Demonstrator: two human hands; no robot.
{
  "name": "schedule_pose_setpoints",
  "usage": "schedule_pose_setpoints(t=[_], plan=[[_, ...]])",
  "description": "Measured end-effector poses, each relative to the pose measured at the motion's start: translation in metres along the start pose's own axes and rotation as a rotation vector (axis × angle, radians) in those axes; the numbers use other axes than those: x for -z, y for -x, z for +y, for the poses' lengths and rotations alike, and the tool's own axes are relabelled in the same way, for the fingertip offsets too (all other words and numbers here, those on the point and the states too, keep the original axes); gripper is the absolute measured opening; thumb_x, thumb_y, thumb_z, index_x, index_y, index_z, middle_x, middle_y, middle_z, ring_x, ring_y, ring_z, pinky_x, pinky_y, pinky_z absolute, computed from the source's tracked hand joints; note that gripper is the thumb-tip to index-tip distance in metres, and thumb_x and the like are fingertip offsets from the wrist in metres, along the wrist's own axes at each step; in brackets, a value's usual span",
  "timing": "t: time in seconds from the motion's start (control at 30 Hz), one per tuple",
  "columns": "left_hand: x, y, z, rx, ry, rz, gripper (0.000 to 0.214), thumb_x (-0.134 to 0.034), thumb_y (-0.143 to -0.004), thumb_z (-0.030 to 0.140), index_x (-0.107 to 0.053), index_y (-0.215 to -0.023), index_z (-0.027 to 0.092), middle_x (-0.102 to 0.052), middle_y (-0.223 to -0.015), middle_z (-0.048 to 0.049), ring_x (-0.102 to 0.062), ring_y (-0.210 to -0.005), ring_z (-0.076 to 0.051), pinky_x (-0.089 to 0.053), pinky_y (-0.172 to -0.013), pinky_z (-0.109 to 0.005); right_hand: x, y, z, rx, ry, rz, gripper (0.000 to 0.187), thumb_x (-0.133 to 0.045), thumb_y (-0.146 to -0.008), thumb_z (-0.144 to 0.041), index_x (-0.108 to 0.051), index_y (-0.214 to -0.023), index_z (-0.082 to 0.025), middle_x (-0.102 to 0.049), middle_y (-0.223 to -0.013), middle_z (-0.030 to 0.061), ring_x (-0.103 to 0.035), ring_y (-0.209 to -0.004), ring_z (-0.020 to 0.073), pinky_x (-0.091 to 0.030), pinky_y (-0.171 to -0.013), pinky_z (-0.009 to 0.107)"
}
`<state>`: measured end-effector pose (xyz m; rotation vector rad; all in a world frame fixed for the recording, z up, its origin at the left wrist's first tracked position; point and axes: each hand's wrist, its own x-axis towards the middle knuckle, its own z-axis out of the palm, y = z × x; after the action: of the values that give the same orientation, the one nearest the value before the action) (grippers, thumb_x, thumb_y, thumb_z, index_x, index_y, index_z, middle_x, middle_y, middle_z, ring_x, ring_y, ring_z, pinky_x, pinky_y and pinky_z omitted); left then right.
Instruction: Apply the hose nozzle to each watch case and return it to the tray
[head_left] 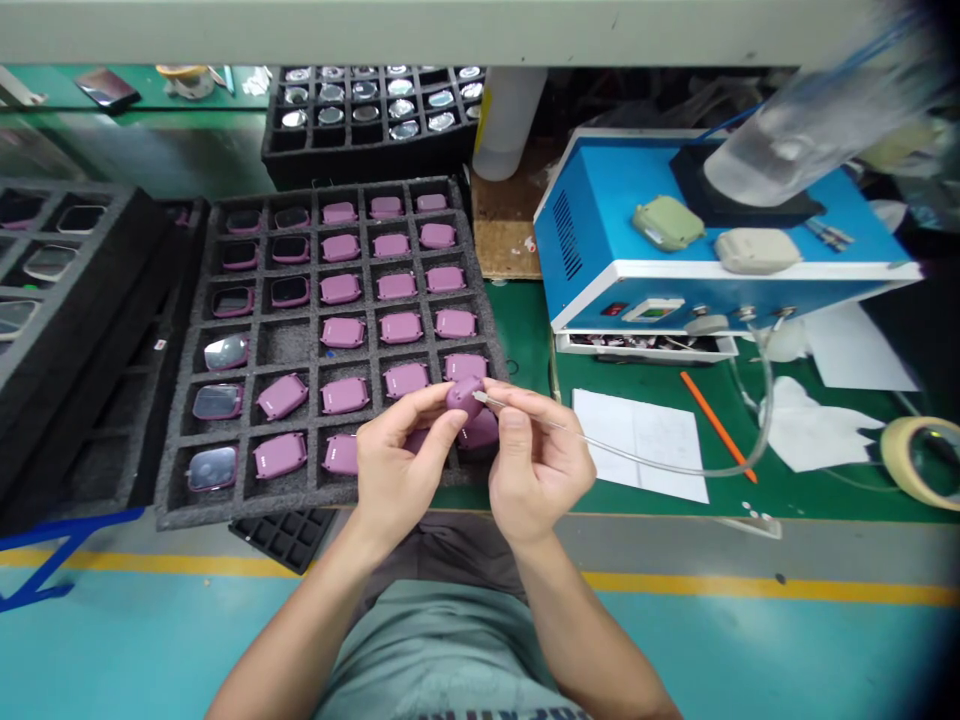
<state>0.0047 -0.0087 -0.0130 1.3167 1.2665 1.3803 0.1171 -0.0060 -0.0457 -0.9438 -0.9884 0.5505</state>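
Observation:
Between the thumb and fingers of my left hand (405, 455) is a purple watch case (463, 397), tilted up above the tray's near right corner. My right hand (540, 455) pinches a thin dispensing needle (487, 400), its tip at the side of the case; whether it touches I cannot tell. A clear tube (660, 466) runs from the needle to the blue dispenser machine (720, 295). Beneath my hands lies a grey foam tray (289, 345) with purple watch cases in most compartments. Those in the left columns show dark or glassy screens; the others lie back up.
Stacked foam trays (82, 270) stand at the left, and a tray of round watch parts (375, 105) behind. A green case (667, 222) and a beige case (757, 250) rest on the machine. White paper (637, 445), an orange stick (718, 425) and a tape roll (919, 460) lie right.

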Motion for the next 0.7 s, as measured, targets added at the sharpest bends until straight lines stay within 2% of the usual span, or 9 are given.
schedule_pose_setpoints(t=[0.47,0.7], plan=[[-0.0007,-0.0001,-0.0002,0.008,-0.047,0.020,0.024,-0.079,-0.095,0.032,-0.082,-0.116,0.021,-0.085,-0.109,-0.0067,-0.082,-0.094,-0.021,-0.068,-0.088,-0.030,-0.0001,-0.0016,-0.0015,0.002,0.026,-0.006,0.012,-0.065,-0.101,-0.018,-0.073,-0.109,-0.024,-0.082,-0.101,0.0039,-0.082,-0.099,0.0201,-0.070,-0.091,0.040],[-0.0002,0.0006,-0.0006,-0.012,-0.038,0.011,0.022,-0.078,-0.095,0.029,-0.082,-0.116,0.023,-0.085,-0.109,-0.0052,-0.081,-0.094,-0.019,-0.067,-0.088,-0.027,-0.0004,-0.0021,-0.0016,0.009,0.017,-0.001,0.013,-0.066,-0.100,-0.017,-0.074,-0.109,-0.023,-0.082,-0.101,0.0037,-0.082,-0.099,0.0190,-0.070,-0.091,0.038]])
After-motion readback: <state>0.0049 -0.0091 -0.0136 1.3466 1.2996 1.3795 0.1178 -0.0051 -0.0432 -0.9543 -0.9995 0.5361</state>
